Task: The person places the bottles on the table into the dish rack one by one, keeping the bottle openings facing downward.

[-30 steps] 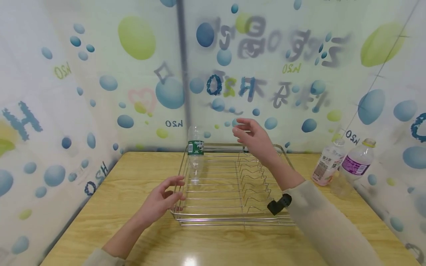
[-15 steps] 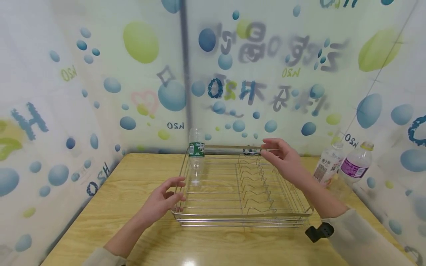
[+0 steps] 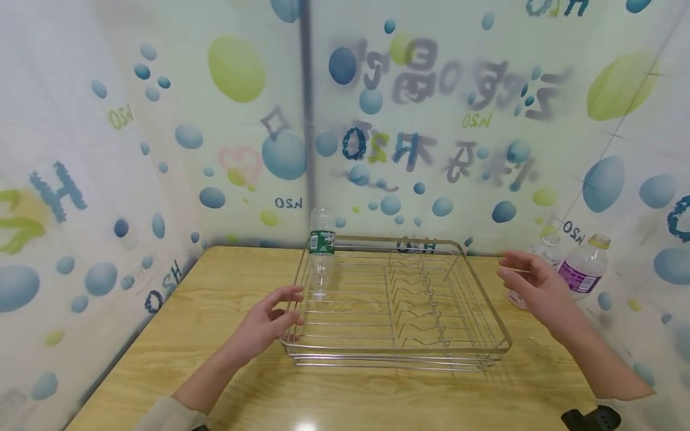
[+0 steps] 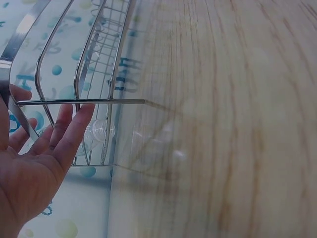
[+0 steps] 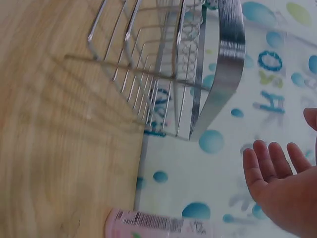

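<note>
A wire dish rack [image 3: 399, 352] stands on the table. In its back left corner a clear plastic bottle [image 3: 322, 242] with a green label is upside down, neck toward the rack's floor. My left hand [image 3: 264, 323] is at the rack's left rim, its relaxed fingers [image 4: 69, 136] against the side wires in the left wrist view. To the right of the rack, my right hand [image 3: 544, 296] is raised with loose fingers [image 5: 267, 163] and holds nothing. Behind it are a bottle with a purple label [image 3: 579, 276] and a partly hidden bottle with a pale label [image 3: 548, 248].
The wooden table [image 3: 377, 395] carries everything. A patterned curtain [image 3: 431, 209] closes off the back and both sides. A row of wavy wire dividers [image 3: 417, 299] fills the rack's right half. In the right wrist view, the pink bottle [image 5: 148, 225] lies low in the frame.
My right hand has moved from above the rack's back edge to the right and down, toward the two bottles. My left hand keeps its place at the rack's left rim.
</note>
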The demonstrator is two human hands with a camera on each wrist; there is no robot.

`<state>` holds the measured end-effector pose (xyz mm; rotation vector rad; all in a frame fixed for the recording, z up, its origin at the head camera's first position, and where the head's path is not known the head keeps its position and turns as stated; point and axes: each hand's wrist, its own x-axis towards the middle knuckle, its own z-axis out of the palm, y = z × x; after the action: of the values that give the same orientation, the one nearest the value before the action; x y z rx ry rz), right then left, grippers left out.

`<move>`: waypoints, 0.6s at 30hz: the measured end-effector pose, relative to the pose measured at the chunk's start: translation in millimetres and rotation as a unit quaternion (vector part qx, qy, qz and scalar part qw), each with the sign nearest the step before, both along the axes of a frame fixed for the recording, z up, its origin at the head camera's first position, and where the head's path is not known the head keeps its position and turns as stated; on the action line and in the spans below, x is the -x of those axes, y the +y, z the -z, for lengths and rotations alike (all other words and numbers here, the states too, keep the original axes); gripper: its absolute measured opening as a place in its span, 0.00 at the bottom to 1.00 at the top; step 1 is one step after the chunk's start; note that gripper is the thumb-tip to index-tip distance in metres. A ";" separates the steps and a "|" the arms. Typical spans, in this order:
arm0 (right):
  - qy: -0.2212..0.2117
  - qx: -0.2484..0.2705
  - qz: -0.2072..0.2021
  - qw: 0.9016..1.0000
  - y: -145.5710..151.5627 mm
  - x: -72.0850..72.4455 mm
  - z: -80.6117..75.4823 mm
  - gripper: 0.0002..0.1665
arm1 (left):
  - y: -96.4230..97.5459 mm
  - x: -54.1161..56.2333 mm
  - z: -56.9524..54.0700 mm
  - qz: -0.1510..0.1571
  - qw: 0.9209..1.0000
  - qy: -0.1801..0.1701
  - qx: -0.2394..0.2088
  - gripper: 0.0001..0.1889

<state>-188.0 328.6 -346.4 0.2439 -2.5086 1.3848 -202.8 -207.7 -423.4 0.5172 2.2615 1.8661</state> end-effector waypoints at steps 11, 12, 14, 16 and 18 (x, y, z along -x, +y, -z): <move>-0.009 0.020 0.131 0.991 70.5 -24.9 5.5 0.22 | 2.0 1.0 -2.6 -0.003 1.000 0.009 0.019 0.28; -0.011 0.024 0.154 0.988 74.8 -27.0 5.4 0.23 | 2.1 0.9 -2.7 -0.003 1.000 0.010 0.022 0.28; -0.012 0.031 0.192 0.981 82.2 -29.4 5.4 0.26 | 1.8 0.6 -2.6 -0.005 1.000 0.012 0.027 0.28; -0.015 0.027 0.225 0.974 88.3 -30.0 6.1 0.35 | 1.4 0.1 -2.0 -0.007 1.000 0.011 0.027 0.28; -0.025 0.025 0.249 0.968 92.8 -28.9 6.8 0.40 | 0.7 -0.6 -1.5 -0.009 1.000 0.008 0.023 0.28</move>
<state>-159.1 421.4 -353.2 -0.4101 -2.3401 1.2463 -202.2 -207.0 -421.9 0.5086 2.3215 1.8211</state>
